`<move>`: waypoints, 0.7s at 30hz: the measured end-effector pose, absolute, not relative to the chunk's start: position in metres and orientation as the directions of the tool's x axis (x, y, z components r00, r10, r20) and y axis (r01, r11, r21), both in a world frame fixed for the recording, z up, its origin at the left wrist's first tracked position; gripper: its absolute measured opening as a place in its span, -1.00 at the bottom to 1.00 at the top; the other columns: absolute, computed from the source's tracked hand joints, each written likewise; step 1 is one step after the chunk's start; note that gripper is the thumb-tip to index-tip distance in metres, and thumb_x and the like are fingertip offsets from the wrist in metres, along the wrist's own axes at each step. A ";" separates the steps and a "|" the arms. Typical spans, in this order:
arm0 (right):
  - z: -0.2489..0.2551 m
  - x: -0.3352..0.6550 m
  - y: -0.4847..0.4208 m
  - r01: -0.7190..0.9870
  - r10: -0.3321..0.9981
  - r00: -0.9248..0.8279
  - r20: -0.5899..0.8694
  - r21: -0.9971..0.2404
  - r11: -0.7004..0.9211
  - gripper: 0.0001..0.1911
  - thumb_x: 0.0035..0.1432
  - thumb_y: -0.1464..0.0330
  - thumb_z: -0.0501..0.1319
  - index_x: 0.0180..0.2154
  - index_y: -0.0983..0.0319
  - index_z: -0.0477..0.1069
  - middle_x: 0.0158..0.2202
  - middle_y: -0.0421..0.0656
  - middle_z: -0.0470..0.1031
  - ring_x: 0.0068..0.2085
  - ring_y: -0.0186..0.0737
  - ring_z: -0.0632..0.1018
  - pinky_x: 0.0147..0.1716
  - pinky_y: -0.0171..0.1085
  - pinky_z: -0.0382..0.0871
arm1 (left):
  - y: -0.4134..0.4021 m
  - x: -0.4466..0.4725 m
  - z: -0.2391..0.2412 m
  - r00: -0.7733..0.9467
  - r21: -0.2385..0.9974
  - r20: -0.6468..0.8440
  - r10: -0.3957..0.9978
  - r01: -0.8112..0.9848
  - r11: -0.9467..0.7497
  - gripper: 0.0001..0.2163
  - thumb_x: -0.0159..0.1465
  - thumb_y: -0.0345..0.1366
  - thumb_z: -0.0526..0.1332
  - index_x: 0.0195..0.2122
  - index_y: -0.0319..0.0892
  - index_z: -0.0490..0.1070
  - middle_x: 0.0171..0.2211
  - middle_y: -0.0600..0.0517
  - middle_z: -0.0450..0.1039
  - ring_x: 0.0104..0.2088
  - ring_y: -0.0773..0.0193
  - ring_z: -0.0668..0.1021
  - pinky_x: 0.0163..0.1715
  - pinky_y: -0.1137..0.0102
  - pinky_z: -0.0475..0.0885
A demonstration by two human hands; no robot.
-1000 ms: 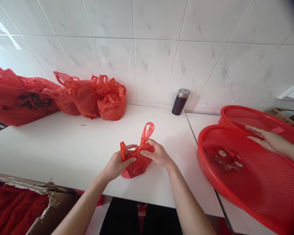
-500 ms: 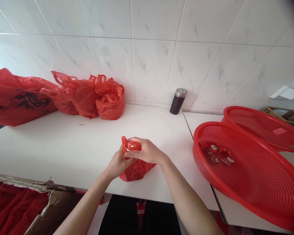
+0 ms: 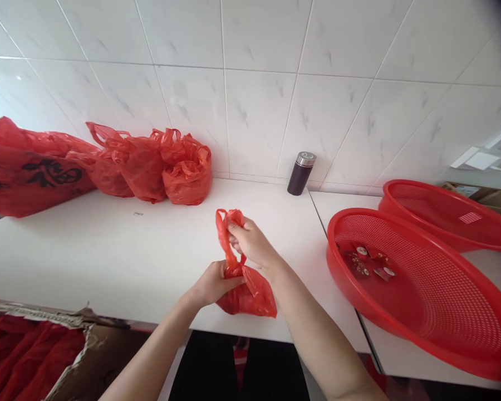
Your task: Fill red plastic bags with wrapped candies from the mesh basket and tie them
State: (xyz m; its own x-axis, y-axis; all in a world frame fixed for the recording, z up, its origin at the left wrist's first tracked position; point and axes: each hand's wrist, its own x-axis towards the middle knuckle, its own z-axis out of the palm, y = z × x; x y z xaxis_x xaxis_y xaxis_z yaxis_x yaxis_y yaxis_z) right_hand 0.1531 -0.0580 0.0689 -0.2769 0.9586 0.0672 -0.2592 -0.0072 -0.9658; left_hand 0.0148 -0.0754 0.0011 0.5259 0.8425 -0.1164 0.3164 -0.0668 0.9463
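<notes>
A small red plastic bag (image 3: 250, 292) rests on the white table (image 3: 121, 245) near its front edge. My left hand (image 3: 215, 283) is closed round the bag's neck, pressing it down. My right hand (image 3: 250, 242) is closed on the bag's handles (image 3: 224, 231) and holds them up and away from me, so the plastic is stretched between the two hands. What is inside the bag is hidden.
Several filled red bags (image 3: 150, 164) lie against the tiled wall at the back left. A dark flask (image 3: 300, 173) stands by the wall. Two red mesh baskets (image 3: 421, 289) sit on the right, the nearer holding small packets (image 3: 367, 263). A torn cardboard box (image 3: 37, 356) is below left.
My right hand has pulled the bag's handles upward and away while the left slid down to the neck. The other person's hand on the far basket has gone from view.
</notes>
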 end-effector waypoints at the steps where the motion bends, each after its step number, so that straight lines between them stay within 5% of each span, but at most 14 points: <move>1: 0.076 0.155 -0.058 -0.258 0.965 -0.248 0.085 -0.966 0.018 -0.73 0.21 0.28 0.13 -0.47 0.19 0.12 -0.60 -0.38 0.04 -0.61 -0.48 0.05 -0.62 -0.40 -0.09 | -0.075 0.018 0.000 0.517 0.939 -0.120 0.847 0.336 -0.072 -0.83 0.17 -0.25 0.20 -0.52 -0.17 0.34 -0.52 0.05 0.46 -0.48 0.26 0.52 -0.49 0.40 0.41; 7: 0.106 0.169 -0.063 -0.171 0.931 -0.343 0.126 -0.983 0.070 -0.76 0.24 0.33 0.08 -0.48 0.20 0.14 -0.59 -0.36 0.03 -0.59 -0.47 0.06 -0.60 -0.41 -0.06 | -0.074 0.021 0.006 0.425 0.905 -0.091 0.901 0.412 -0.102 -0.85 0.13 -0.29 0.19 -0.55 -0.14 0.28 -0.58 0.13 0.37 -0.57 0.35 0.41 -0.60 0.46 0.29; 9: 0.103 0.167 -0.065 -0.132 0.924 -0.359 0.132 -0.987 0.090 -0.74 0.25 0.30 0.08 -0.49 0.20 0.14 -0.59 -0.34 0.07 -0.57 -0.45 0.10 -0.59 -0.40 0.00 | -0.079 0.020 0.011 0.432 0.908 -0.088 0.898 0.405 -0.106 -0.91 0.14 -0.25 0.22 -0.42 -0.14 0.40 -0.50 0.08 0.45 -0.50 0.28 0.49 -0.54 0.42 0.37; 15: 0.086 0.162 -0.064 -0.020 0.946 -0.269 0.180 -0.983 0.181 -0.70 0.18 0.23 0.17 -0.52 0.21 0.19 -0.54 -0.31 0.17 -0.50 -0.43 0.23 -0.48 -0.38 0.16 | -0.088 0.018 0.014 0.466 0.965 -0.020 0.885 0.239 -0.104 -0.60 0.30 -0.05 0.07 0.01 -0.16 0.46 -0.28 -0.05 0.56 -0.23 0.10 0.56 -0.19 0.24 0.47; 21: 0.048 0.182 -0.040 -0.234 0.996 -0.058 0.066 -0.971 0.050 -0.52 0.20 -0.05 0.06 -0.38 0.24 0.38 -0.69 -0.39 0.03 -0.67 -0.48 0.00 -0.67 -0.38 -0.14 | -0.090 0.017 -0.002 0.311 0.949 0.009 0.950 0.297 -0.107 -0.57 0.32 -0.02 0.04 0.10 -0.06 0.44 -0.15 -0.01 0.55 -0.10 0.10 0.53 -0.06 0.28 0.40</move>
State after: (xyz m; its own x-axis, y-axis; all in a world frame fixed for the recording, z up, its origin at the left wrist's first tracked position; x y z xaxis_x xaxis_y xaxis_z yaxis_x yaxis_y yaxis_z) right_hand 0.1816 -0.0403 0.0481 -0.0584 0.9961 0.0659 -0.2341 0.0505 -0.9709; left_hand 0.0166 -0.0901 -0.0016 0.3112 0.9503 0.0094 0.2969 -0.1066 0.9489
